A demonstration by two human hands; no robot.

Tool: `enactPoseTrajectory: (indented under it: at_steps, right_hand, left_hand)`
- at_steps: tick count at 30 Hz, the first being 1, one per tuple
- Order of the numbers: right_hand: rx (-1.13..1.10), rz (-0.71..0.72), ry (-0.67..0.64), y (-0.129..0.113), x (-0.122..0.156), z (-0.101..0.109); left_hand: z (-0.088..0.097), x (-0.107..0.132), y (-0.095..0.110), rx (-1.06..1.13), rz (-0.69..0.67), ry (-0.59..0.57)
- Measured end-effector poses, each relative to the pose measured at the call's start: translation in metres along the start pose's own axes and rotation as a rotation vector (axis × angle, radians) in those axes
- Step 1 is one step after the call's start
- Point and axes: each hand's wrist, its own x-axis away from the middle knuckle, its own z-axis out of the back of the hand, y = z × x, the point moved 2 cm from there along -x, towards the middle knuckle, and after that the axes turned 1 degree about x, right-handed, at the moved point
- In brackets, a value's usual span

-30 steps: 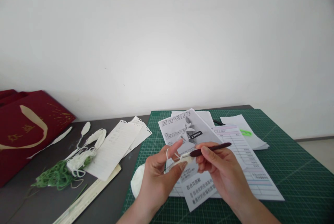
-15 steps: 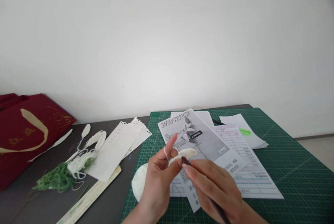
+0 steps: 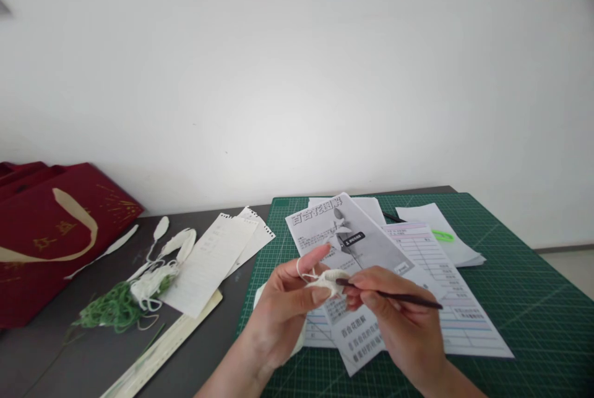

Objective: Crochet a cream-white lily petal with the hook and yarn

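Between the thumb and fingers of my left hand [image 3: 278,308] is a small white crochet piece [image 3: 330,279]. A strand of white yarn [image 3: 299,268] loops around the raised left index finger. My right hand [image 3: 403,330] grips a dark crochet hook [image 3: 413,300], whose tip end meets the crochet piece; the very tip is hidden. The hook lies almost level, its handle end pointing right. Behind my left wrist, a white yarn ball [image 3: 297,342] is mostly covered. Printed sheets [image 3: 357,339] with a flower picture lie under both hands.
A green cutting mat [image 3: 524,299] carries the papers and a bright green clip-like item [image 3: 442,236]. To the left are white crocheted petals [image 3: 179,242], green yarn [image 3: 111,308], notebook sheets [image 3: 211,262], a pale ruler-like strip [image 3: 162,348] and a dark red bag [image 3: 55,249].
The crochet hook has swung from steeply downward to nearly level, and my right hand has turned with it. The crochet piece has tilted in my left fingers. The whole view has shifted slightly.
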Motion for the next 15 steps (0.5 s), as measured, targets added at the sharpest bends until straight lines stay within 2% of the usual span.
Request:
enactPoseTrajectory:
  at_steps: [2, 5, 7, 15]
  right_hand:
    - [-0.103, -0.119, 0.018, 0.005, 0.0, 0.001]
    - [-0.152, -0.21, 0.06, 0.006, 0.0, 0.002]
    - [-0.154, -0.227, 0.084, 0.003, 0.0, 0.004]
    - [-0.149, -0.254, -0.004, -0.003, -0.005, 0.015]
  left_hand:
    - [0.001, 0.001, 0.004, -0.033, -0.007, -0.039]
    - [0.004, 0.003, 0.008, -0.052, 0.017, -0.036]
    - [0.005, 0.004, 0.009, -0.054, 0.055, -0.037]
    - [0.007, 0.006, 0.011, -0.055, 0.159, -0.053]
